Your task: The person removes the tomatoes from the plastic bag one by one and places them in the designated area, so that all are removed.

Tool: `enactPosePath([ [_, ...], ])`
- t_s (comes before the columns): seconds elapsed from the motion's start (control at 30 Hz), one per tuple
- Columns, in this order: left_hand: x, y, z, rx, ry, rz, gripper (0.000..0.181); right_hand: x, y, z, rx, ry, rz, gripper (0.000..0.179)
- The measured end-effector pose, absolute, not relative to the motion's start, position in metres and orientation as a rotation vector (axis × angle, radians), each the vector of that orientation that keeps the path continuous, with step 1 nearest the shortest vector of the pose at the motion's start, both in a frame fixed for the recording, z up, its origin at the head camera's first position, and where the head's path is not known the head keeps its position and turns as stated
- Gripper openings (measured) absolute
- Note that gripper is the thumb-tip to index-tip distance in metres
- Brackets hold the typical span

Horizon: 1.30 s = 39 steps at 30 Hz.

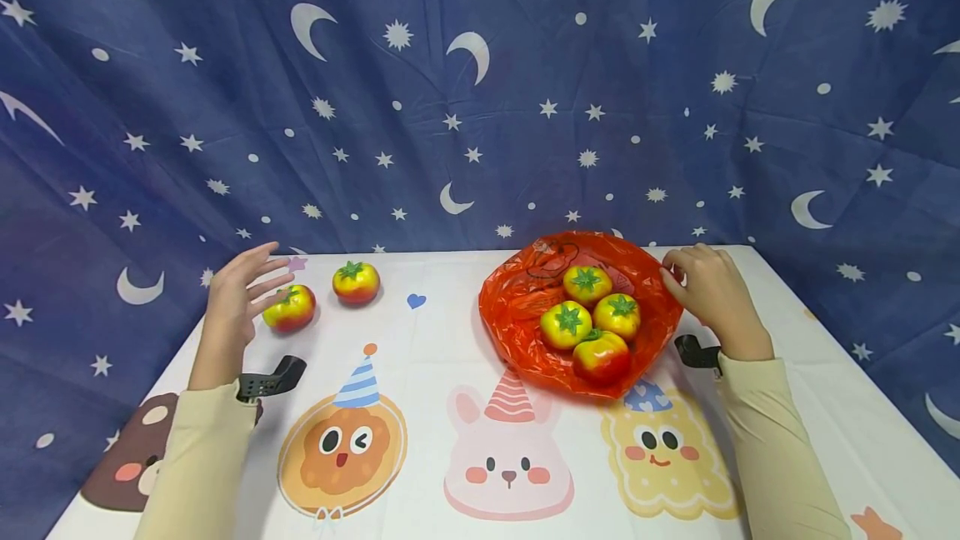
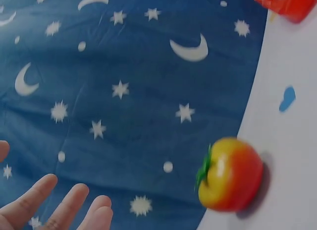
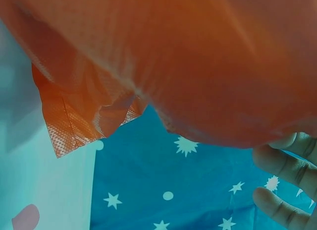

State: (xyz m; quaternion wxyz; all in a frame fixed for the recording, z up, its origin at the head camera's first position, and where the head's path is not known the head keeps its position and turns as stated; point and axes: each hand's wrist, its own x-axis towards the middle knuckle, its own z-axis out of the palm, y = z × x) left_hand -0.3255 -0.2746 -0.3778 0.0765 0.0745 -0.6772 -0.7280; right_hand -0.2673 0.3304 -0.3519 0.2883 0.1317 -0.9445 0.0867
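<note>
My right hand (image 1: 708,286) pinches the right edge of a red plastic bag (image 1: 517,294), its fingers curled at the rim. In the right wrist view, fingertips (image 3: 270,158) show against the bag's edge, and the bag (image 3: 163,56) fills the upper part. Several red-and-yellow toy tomatoes (image 1: 602,357) with green leafy tops sit in the opened bag. The left hand (image 1: 238,298) is raised with fingers spread, holding nothing. It partly overlaps one tomato (image 1: 291,309) on the left in the head view. Another tomato (image 1: 356,282) lies just to the right of that one.
A white tablecloth (image 1: 420,348) printed with cartoon figures covers the table. Behind the table's far edge hangs a dark blue curtain (image 1: 420,90) with moons and stars. Each wrist wears a black camera mount (image 1: 272,377).
</note>
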Motion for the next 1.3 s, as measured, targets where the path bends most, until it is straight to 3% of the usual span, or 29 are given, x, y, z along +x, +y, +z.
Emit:
enactPosePath([
  [0.1, -0.293, -0.236, -0.339, 0.166, -2.057, -2.212, 0.052, -0.268, 0.331, -0.351, 0.359, -2.515, 0.223, 0.004],
  [0.23, -0.279, -0.207, -0.319, 0.151, -2.082, -2.229, 0.055, -0.269, 0.331, -0.351, 0.366, -2.507, 0.214, 0.004],
  [1.3, -0.311, -0.087, -0.308, -0.215, -2.323, -2.116, 0.043, -0.268, 0.331, -0.352, 0.368, -2.511, 0.215, 0.005],
])
